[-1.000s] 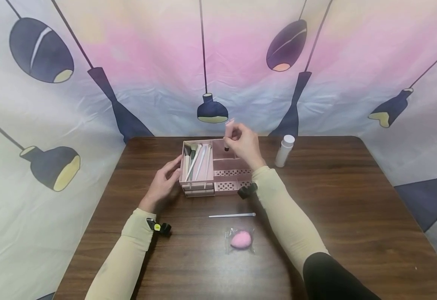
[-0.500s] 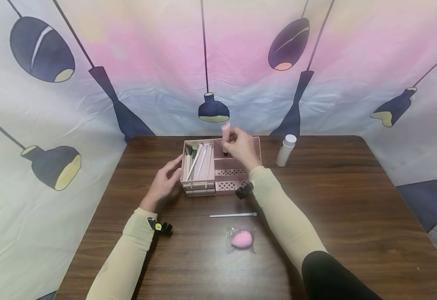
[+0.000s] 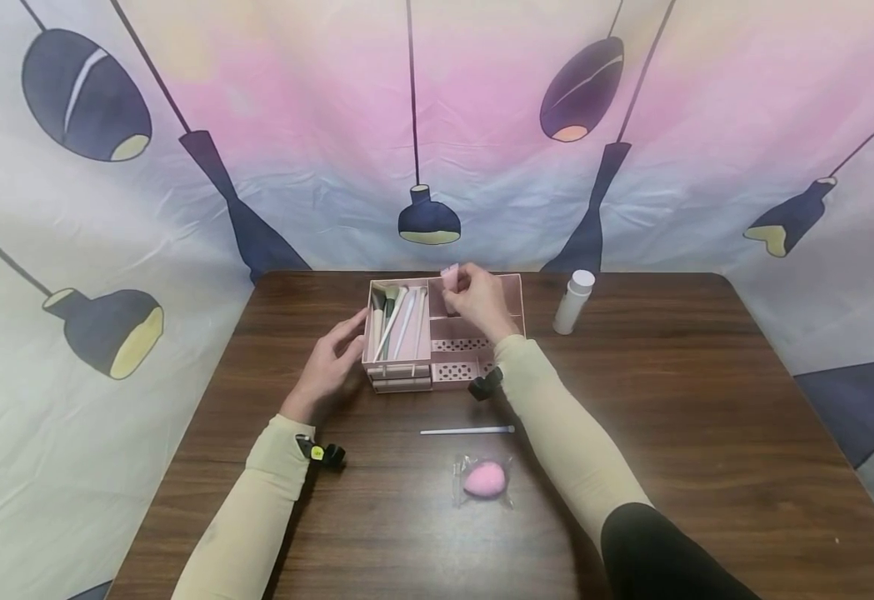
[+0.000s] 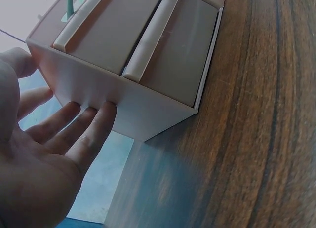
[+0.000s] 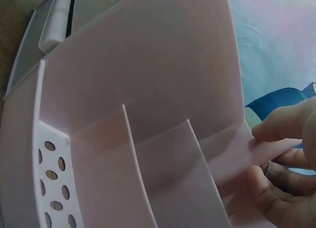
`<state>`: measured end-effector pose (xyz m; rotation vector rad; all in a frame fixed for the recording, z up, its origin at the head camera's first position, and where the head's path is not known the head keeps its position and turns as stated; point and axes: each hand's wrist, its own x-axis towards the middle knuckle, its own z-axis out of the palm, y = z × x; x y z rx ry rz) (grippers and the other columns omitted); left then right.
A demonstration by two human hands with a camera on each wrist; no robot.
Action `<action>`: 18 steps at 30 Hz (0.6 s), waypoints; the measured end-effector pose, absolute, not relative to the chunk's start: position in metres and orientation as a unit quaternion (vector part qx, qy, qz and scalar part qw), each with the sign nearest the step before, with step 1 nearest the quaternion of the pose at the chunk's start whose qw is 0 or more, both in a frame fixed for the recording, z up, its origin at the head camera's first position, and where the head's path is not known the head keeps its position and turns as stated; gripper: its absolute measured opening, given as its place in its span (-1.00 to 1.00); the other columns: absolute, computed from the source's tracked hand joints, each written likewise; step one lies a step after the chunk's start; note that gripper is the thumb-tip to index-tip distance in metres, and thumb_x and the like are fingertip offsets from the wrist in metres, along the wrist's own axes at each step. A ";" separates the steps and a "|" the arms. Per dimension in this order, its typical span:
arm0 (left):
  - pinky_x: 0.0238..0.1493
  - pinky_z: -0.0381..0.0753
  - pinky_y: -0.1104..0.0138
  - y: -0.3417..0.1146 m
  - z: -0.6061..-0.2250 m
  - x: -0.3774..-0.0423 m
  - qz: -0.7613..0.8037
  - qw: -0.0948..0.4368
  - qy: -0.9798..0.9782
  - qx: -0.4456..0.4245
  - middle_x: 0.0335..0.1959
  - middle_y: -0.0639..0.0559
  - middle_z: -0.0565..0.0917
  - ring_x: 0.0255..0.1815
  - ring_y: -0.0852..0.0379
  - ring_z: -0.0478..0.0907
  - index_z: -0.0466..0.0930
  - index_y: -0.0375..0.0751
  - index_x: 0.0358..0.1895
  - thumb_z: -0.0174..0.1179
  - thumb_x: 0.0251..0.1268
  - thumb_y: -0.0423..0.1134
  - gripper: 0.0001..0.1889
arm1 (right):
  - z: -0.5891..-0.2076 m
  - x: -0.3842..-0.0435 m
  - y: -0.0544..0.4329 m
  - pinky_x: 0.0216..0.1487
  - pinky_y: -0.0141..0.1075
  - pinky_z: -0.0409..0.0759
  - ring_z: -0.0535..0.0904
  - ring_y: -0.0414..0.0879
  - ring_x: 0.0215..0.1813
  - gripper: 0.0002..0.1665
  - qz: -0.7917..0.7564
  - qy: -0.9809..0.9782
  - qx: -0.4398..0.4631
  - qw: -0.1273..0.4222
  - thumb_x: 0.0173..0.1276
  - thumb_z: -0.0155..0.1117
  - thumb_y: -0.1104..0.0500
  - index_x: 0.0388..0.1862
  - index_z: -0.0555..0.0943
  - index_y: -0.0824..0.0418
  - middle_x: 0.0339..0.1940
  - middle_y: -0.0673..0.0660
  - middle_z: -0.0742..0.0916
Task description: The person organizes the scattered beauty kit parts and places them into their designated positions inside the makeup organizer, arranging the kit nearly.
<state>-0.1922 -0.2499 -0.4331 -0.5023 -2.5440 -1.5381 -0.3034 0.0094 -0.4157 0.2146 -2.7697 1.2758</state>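
Observation:
A pink organizer (image 3: 399,375) stands near the back of the table, several makeup brushes (image 3: 399,321) lying in its left top tray. My left hand (image 3: 326,364) rests its fingertips on the organizer's left side; in the left wrist view the fingers (image 4: 96,134) are nearly straight against the wall. My right hand (image 3: 479,298) pinches a small pink tube (image 3: 449,276) over the back compartment. Its lower part is down inside, hidden by the divider and hand. The right wrist view shows thumb and fingers on the tube (image 5: 232,156) behind the dividers (image 5: 202,164).
A white bottle (image 3: 574,302) stands right of the organizer. In front lie a thin white brush (image 3: 466,431) and a pink makeup sponge (image 3: 485,480) in clear wrapping. A printed cloth (image 3: 317,217) hangs behind the wooden table (image 3: 706,417).
My right hand has moved slightly left and lowered the tube into the organizer's back compartment. The left hand has stayed against the organizer's side.

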 end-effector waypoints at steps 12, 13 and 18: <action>0.23 0.34 0.63 -0.249 -0.432 -0.192 -0.512 0.061 -0.840 -0.168 0.42 -0.32 0.33 0.39 -0.20 0.32 0.25 -0.35 0.44 0.01 0.48 -0.36 -0.50 | -0.422 -0.305 0.009 -0.04 -0.24 0.61 0.65 -0.07 -0.14 -0.74 0.413 -0.908 0.060 0.035 0.19 0.40 0.06 -0.17 0.65 0.10 -0.20 0.03 0.77; 0.27 0.35 0.57 -0.249 -0.432 -0.192 -0.510 0.061 -0.842 -0.166 0.42 -0.31 0.33 0.40 -0.19 0.32 0.25 -0.35 0.44 0.01 0.48 -0.36 -0.49 | -0.422 -0.305 0.009 -0.03 -0.24 0.61 0.65 -0.07 -0.13 -0.74 0.413 -0.908 0.059 0.033 0.19 0.41 0.06 -0.16 0.64 0.10 -0.19 0.03 0.76; 0.39 0.33 0.12 -0.249 -0.431 -0.191 -0.508 0.056 -0.844 -0.160 0.43 -0.29 0.32 0.41 -0.20 0.31 0.24 -0.31 0.45 0.00 0.50 -0.33 -0.49 | -0.422 -0.303 0.008 -0.01 -0.23 0.61 0.64 -0.07 -0.12 -0.73 0.410 -0.910 0.058 0.030 0.19 0.42 0.05 -0.15 0.64 0.08 -0.18 0.01 0.76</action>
